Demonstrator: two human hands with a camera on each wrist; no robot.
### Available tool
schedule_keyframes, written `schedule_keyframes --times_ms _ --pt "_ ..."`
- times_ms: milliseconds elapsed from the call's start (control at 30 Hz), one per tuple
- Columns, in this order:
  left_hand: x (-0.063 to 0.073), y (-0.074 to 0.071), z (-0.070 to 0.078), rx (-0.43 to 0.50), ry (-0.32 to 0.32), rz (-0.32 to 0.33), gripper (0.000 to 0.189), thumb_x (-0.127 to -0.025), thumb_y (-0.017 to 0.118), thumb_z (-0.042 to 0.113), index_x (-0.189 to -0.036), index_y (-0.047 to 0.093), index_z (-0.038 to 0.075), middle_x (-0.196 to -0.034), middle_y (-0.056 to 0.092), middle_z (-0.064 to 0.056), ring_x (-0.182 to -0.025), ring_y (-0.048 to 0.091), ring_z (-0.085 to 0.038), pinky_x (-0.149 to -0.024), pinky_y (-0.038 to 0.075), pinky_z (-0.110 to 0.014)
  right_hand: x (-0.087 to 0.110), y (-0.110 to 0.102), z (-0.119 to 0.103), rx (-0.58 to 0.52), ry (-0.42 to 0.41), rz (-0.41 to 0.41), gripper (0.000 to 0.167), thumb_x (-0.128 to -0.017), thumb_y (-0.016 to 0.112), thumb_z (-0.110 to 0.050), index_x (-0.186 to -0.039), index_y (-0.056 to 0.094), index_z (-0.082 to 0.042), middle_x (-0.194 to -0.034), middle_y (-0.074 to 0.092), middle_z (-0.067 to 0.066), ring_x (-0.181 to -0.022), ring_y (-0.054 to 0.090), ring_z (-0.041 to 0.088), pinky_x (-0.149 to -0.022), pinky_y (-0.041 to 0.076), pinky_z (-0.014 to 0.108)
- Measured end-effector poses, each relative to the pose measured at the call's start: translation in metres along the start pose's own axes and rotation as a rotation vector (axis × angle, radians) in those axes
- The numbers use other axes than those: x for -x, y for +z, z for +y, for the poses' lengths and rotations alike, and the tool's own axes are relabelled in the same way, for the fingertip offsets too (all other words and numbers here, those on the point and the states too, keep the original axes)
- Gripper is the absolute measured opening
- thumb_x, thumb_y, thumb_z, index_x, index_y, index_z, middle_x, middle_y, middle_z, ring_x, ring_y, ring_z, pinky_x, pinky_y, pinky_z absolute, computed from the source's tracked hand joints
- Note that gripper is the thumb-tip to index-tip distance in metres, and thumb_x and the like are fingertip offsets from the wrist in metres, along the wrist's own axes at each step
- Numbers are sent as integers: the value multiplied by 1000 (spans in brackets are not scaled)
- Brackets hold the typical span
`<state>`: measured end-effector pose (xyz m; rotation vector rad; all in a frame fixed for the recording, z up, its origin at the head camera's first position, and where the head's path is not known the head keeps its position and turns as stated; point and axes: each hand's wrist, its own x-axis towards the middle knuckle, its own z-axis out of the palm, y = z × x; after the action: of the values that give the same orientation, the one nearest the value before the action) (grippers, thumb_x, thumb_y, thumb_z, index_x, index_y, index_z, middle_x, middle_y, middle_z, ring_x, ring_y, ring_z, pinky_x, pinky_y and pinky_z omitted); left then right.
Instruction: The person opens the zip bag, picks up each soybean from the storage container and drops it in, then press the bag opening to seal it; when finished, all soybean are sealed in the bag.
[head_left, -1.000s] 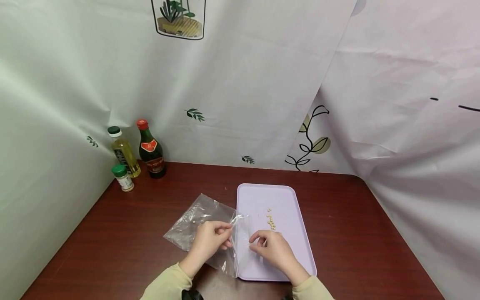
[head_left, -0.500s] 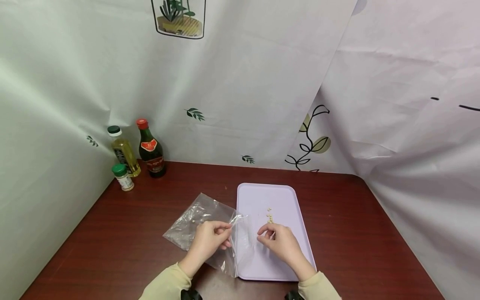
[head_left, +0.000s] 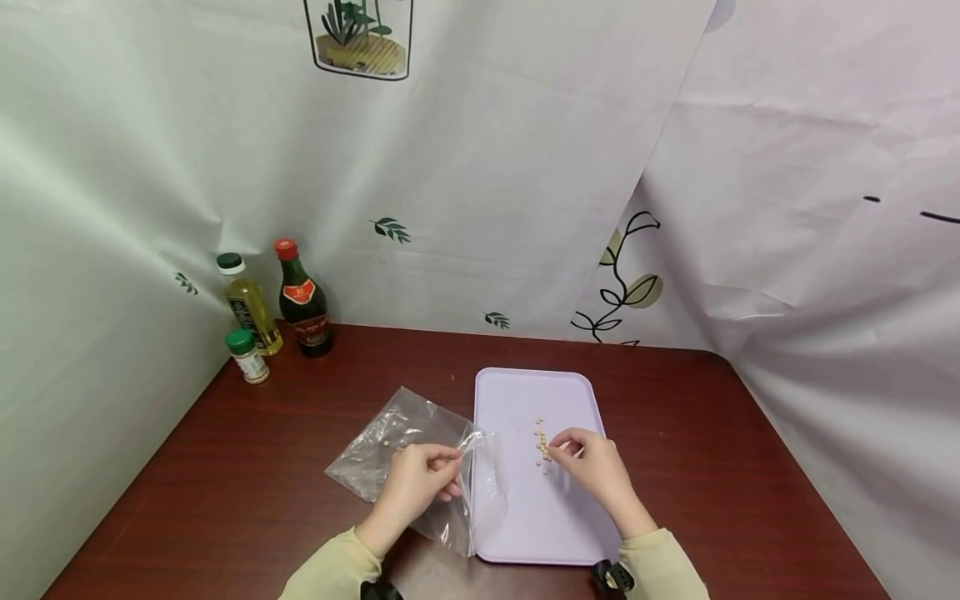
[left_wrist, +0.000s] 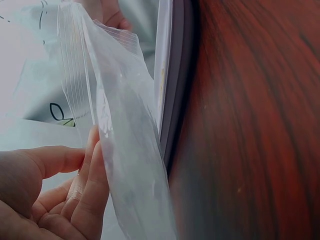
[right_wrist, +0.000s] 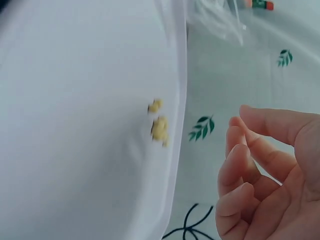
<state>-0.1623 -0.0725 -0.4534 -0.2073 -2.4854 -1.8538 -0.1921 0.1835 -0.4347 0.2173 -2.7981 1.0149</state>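
My left hand (head_left: 420,479) pinches the open edge of a clear zip bag (head_left: 375,450) between thumb and fingers. The bag lies partly on the table and partly over the left side of a lilac tray (head_left: 517,387); in the left wrist view its ribbed mouth (left_wrist: 75,65) stands apart. A small pale bean (head_left: 386,443) shows inside the bag. Several small yellow beans (head_left: 542,437) lie in a loose cluster on the tray. Right beside them hovers my right hand (head_left: 596,471), thumb and index fingertips close together. In the right wrist view nothing shows between those fingertips.
At the table's back left corner stand an oil bottle (head_left: 251,308), a dark red-capped bottle (head_left: 306,308) and a green-capped shaker (head_left: 247,358). Patterned cloth (head_left: 465,167) hangs behind the dark red wooden table (head_left: 697,467) and along both sides.
My right hand has moved right and away from the bag's mouth, over to the beans on the tray. The left hand and the bag have stayed almost still.
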Motion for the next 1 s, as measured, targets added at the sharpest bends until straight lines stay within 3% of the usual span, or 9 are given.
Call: schedule_keyframes --times_ms 100,567,1000 --pt "0 0 -1 0 -1 2 19 -83 67 4 -97 69 -8 -62 68 -11 -47 64 -13 -44 55 -21 -3 -5 7 -7 29 0 5 -78 74 -13 -77 70 -14 -63 57 -5 -55 47 7 -46 40 21" --pt "-1 -1 -2 10 -15 0 19 -84 67 5 -98 69 -8 -62 68 -11 -48 64 -13 -44 55 -21 -16 -4 31 11 111 -56 4 -77 74 -12 -78 70 -13 -62 55 -5 -55 47 9 -49 39 22" --pt "-2 -1 -2 -23 -28 -4 19 -84 66 4 -98 69 -8 -62 68 -10 -48 64 -13 -45 55 -22 -28 9 38 -50 160 -192 7 -75 74 -9 -76 69 -13 -57 51 -3 -51 50 10 -49 39 22"
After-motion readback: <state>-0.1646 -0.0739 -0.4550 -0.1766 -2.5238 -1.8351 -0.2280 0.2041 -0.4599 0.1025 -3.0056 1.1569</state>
